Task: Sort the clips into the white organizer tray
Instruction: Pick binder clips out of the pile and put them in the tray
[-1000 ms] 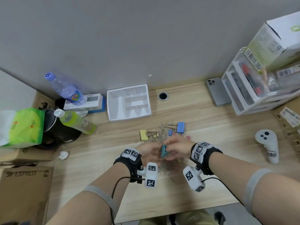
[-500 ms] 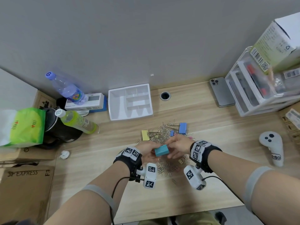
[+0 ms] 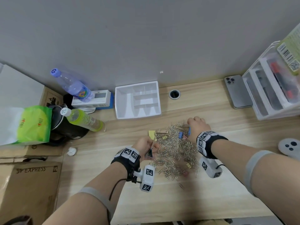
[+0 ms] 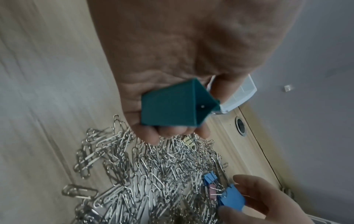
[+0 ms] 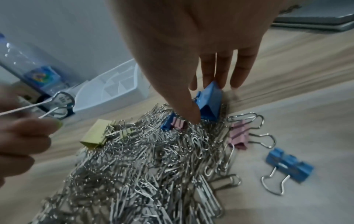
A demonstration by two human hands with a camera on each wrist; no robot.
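My left hand (image 3: 148,150) grips a teal binder clip (image 4: 172,106) by its wire handles (image 5: 61,100), just above the near-left edge of a heap of silver paper clips (image 3: 175,153). At the heap's far side my right hand (image 3: 190,126) pinches a blue binder clip (image 5: 210,106) between thumb and fingers; the clip still stands on the desk. The white organizer tray (image 3: 138,114) sits against the wall behind the heap, its compartments empty. Other binder clips lie in and around the heap: a yellow one (image 5: 95,136), a pink one (image 5: 239,136), another blue one (image 5: 289,165).
Two bottles (image 3: 81,119), a black kettle and a green packet (image 3: 32,125) crowd the left. A phone (image 3: 237,91) and clear drawers (image 3: 272,88) stand at the right, with a white controller (image 3: 289,146) near the edge. A cable hole (image 3: 174,94) lies beside the tray.
The right hand let go of the teal clip and moved away to the blue clip at the heap's far side. The left hand kept the teal clip, lower and nearer me.
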